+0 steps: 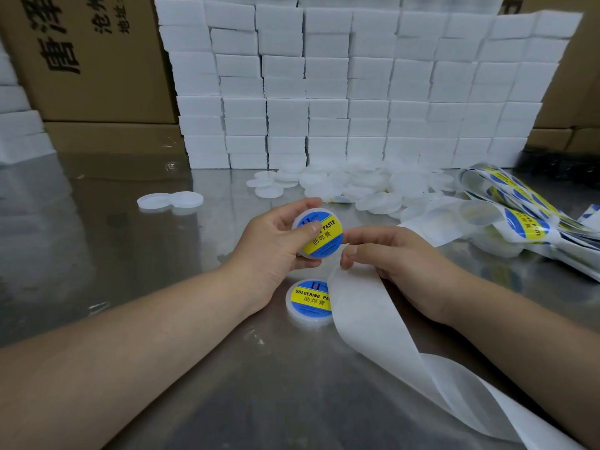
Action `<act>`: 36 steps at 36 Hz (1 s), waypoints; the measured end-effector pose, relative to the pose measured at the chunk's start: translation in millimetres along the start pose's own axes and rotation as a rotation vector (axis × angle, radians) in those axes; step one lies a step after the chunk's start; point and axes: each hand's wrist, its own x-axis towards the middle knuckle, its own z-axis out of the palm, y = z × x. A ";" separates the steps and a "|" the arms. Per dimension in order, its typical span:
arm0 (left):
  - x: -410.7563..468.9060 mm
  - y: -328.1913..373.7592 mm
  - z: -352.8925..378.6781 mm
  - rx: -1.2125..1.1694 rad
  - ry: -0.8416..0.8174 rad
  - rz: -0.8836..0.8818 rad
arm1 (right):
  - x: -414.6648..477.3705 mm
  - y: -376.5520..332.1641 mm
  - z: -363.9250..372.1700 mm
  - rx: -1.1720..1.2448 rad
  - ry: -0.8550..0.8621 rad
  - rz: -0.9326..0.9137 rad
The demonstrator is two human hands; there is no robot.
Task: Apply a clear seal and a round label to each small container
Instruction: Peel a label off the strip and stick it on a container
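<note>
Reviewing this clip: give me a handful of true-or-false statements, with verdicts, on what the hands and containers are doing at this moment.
1. The left hand holds a round white container with a blue and yellow label, thumb on the label. True.
2. The right hand grips scissors. False: it holds no tool and touches the end of the white backing paper strip.
3. A second labelled white container lies on the shiny metal table, nearer the person than the held one. True.
4. That second container sits on top of the paper strip. False: the strip overlaps its right edge.
5. Every container in view is labelled. False: a pile of plain white round containers lies before the wall of white blocks.
</note>
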 end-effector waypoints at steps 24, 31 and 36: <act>3.8 6.8 -1.9 -0.013 0.310 0.049 | 5.2 2.5 0.4 -0.056 0.226 0.064; -10.9 6.9 9.4 0.303 0.001 0.161 | 2.8 0.7 3.3 -0.134 0.205 0.035; -15.9 6.0 10.3 0.381 -0.092 0.135 | 0.5 0.8 4.4 -0.194 0.185 -0.022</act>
